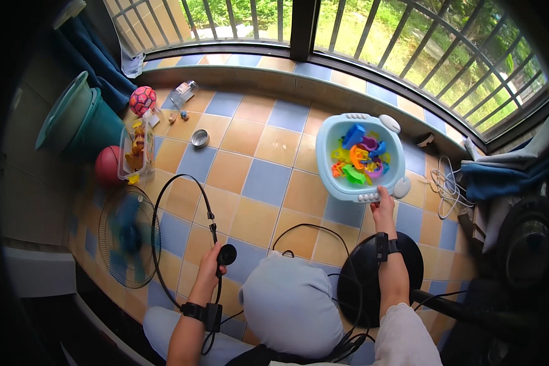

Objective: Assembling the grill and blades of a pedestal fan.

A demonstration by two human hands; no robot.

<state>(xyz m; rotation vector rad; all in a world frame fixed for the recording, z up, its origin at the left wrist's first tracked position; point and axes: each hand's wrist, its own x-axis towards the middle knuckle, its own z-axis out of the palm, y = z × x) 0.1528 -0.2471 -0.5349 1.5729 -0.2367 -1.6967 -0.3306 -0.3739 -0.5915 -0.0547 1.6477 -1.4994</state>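
My right hand [382, 207] grips the near rim of a light blue plastic basin [324, 165], fingers underneath. The basin has white foot-like parts at its right. Several bright toy pieces [361, 156] lie in it: blue, orange, purple, green and yellow. My left hand [210, 263] is closed around a black cable [210, 210] that arcs up and loops left. Beside its fingers is a round black piece [227, 254]; whether it is fixed to the cable I cannot tell. Both wrists wear black straps with small boxes.
A fan head [130, 238] in a wire cage lies left. Beyond it are a clear toy box [127, 149], a red ball [108, 166], a patterned ball [143, 100] and a teal bucket [94, 128]. A metal bowl [200, 138] sits mid-floor. A black disc [363, 293] lies beneath my right forearm.
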